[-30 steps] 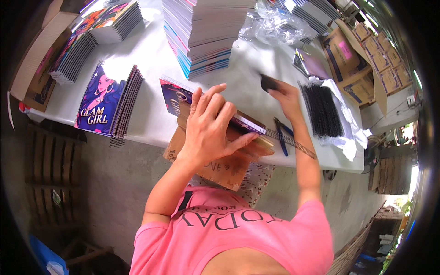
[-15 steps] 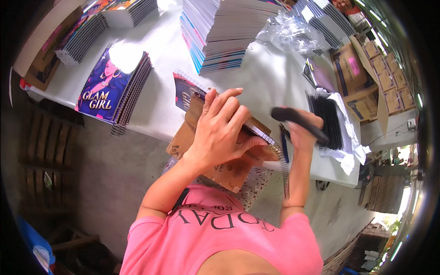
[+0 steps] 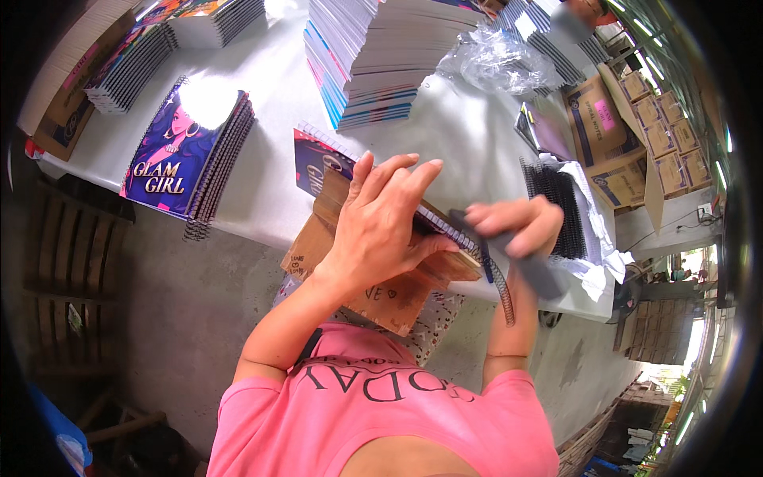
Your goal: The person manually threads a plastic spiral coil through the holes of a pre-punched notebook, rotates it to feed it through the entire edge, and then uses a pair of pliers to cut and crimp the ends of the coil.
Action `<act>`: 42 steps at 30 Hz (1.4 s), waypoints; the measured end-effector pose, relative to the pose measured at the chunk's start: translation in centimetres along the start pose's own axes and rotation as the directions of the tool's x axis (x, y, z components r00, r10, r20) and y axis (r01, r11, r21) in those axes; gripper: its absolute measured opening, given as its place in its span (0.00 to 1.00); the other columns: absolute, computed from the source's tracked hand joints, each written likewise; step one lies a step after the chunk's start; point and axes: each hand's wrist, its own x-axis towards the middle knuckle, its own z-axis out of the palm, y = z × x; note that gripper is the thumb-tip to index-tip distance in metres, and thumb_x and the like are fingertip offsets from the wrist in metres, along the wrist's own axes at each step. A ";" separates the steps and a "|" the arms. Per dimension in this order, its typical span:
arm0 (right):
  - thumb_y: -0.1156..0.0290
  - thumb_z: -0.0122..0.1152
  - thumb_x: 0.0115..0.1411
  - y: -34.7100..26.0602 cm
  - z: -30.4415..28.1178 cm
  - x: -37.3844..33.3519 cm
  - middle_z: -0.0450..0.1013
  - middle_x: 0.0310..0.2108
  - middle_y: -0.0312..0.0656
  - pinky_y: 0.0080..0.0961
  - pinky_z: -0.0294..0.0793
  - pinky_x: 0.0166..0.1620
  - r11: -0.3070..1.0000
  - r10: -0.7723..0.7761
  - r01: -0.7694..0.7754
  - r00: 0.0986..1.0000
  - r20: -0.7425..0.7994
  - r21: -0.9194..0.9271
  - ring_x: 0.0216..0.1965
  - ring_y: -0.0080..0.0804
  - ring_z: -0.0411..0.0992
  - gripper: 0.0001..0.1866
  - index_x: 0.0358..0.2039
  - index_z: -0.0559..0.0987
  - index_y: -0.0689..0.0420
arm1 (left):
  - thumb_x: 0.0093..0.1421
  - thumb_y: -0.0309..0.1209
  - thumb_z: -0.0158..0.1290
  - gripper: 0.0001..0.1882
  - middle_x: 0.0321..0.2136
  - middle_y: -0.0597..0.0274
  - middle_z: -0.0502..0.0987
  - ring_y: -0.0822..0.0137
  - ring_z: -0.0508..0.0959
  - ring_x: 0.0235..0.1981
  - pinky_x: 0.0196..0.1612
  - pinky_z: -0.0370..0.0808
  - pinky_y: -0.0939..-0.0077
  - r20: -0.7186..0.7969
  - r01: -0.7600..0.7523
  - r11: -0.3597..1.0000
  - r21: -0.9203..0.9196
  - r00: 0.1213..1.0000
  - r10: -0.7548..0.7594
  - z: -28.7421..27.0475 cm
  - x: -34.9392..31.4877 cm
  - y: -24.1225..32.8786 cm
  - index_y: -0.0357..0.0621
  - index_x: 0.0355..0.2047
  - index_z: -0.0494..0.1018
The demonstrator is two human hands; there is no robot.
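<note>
"Where was the notebook [image 3: 311,163]?"
"Against the wooden stand [image 3: 393,306], the left hand's [image 3: 381,211] fingers clamped on it; a spiral coil [image 3: 501,290] trailed off the stand's right."
"The right hand [image 3: 520,226]?"
"Right of the stand, fingers closed around a blurred dark strip [image 3: 544,278]."
"Beyond the stand?"
"A tall paper stack [image 3: 385,67]."

1. Clasped under the left hand [image 3: 385,219], against a wooden stand [image 3: 397,300]: a notebook [image 3: 315,161] with a purple and red cover, tilted, slanting down toward the right.
2. Trailing from its right end, curving downward: a dark spiral coil [image 3: 501,288].
3. Gripped in the right hand [image 3: 520,222], blurred, beside the coil: a flat, dark, elongated tool [image 3: 534,274].
</note>
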 end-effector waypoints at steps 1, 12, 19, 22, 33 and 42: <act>0.88 0.58 0.43 -0.4 0.6 0.3 0.78 0.34 0.46 0.24 0.76 0.43 0.969 -0.148 0.132 0.987 0.063 0.209 0.36 0.35 0.78 0.13 0.27 0.83 0.56 | 0.35 0.56 0.65 0.44 0.41 0.59 0.70 0.57 0.66 0.54 0.61 0.45 0.46 -0.004 0.008 0.993 0.117 1.000 -0.008 -0.4 0.3 -0.3 0.48 0.51 0.66; 0.85 0.55 0.48 2.1 -0.2 0.8 0.76 0.39 0.53 0.26 0.77 0.41 0.996 0.087 -0.087 0.996 -0.025 0.010 0.39 0.38 0.77 0.13 0.33 0.82 0.60 | 0.29 0.64 0.61 0.32 0.31 0.64 0.65 0.58 0.64 0.42 0.47 0.56 0.49 -0.080 -0.099 0.961 0.258 0.989 0.124 -2.8 2.1 -4.0 0.49 0.19 0.70; 0.87 0.56 0.48 0.8 0.6 2.7 0.77 0.40 0.49 0.27 0.76 0.40 0.981 -0.005 -0.030 0.984 0.176 0.194 0.41 0.34 0.76 0.16 0.37 0.82 0.59 | 0.29 0.60 0.65 0.32 0.43 0.57 0.64 0.52 0.63 0.49 0.51 0.57 0.53 -0.096 -0.051 0.977 0.209 0.993 0.073 -3.1 2.2 -4.3 0.46 0.22 0.70; 0.88 0.57 0.45 0.1 1.2 3.4 0.77 0.40 0.46 0.29 0.75 0.43 0.911 0.269 -0.206 0.953 0.138 -0.357 0.41 0.34 0.76 0.18 0.38 0.81 0.58 | 0.24 0.55 0.69 0.35 0.47 0.51 0.58 0.47 0.61 0.49 0.50 0.61 0.53 -0.103 -0.069 0.980 0.188 0.991 0.089 -3.5 2.3 -4.6 0.43 0.25 0.69; 0.88 0.58 0.48 1.1 2.2 5.1 0.77 0.40 0.44 0.20 0.73 0.46 0.948 0.161 -0.060 0.937 0.310 -0.312 0.42 0.26 0.75 0.19 0.43 0.79 0.61 | 0.19 0.47 0.74 0.38 0.43 0.51 0.58 0.54 0.63 0.45 0.39 0.70 0.64 -0.151 0.124 0.980 -0.155 0.977 -0.147 -3.6 2.1 -6.8 0.43 0.29 0.67; 0.88 0.54 0.44 3.4 2.4 8.5 0.78 0.37 0.41 0.20 0.73 0.43 0.928 0.312 -0.270 0.940 0.141 -0.258 0.37 0.24 0.76 0.24 0.42 0.80 0.55 | 0.17 0.45 0.76 0.52 0.38 0.59 0.61 0.64 0.65 0.43 0.48 0.65 0.73 -0.145 0.175 0.929 -0.326 0.962 -0.233 -3.5 2.5 -8.8 0.41 0.40 0.55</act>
